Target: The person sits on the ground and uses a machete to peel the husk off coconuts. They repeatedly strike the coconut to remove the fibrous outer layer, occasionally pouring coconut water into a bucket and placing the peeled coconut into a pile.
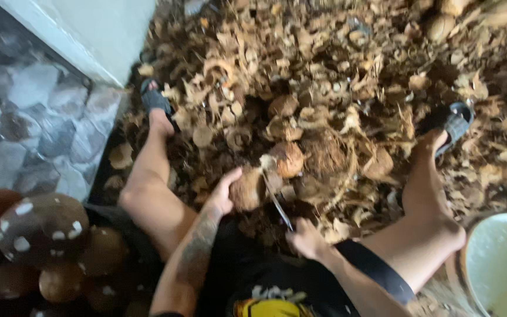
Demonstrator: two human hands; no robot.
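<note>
Nearest to me, bottom centre: black shirt w/ a yellow print (268, 305), lap in dark cloth. L forearm, tattooed, runs up from bottom centre to the left hand (223, 194), which is cupped round a brown coconut (247, 189); fingers wrap its left side, so that hand's holding it, firm contact. The coconut sits just above the lap, between the knees, low centre of view.

Right hand (305, 238) is closed in a fist on the handle end of a knife (277, 202); thin blade angles up-left from the fist and its tip meets the coconut's right edge. Blur's heavy, can't tell how deep it sits.

Bottom left: pile of dark brown coconuts (42, 226) w/ pale patches, beside my left knee. Bottom right: white bucket (500, 264), only its rim + inside showing, just beside the right knee.

Further out: both legs spread, L foot in a black sandal (155, 98) upper left, R foot in a dark sandal (456, 120) at right. Between + beyond them, a thick heap of husk scraps (335, 76), brown + tan, covering the ground to the top edge. Another partly peeled coconut (289, 159) lies in it just past the held one. Far left: grey stone-pattern floor (30, 123) + pale wall base (83, 35).
</note>
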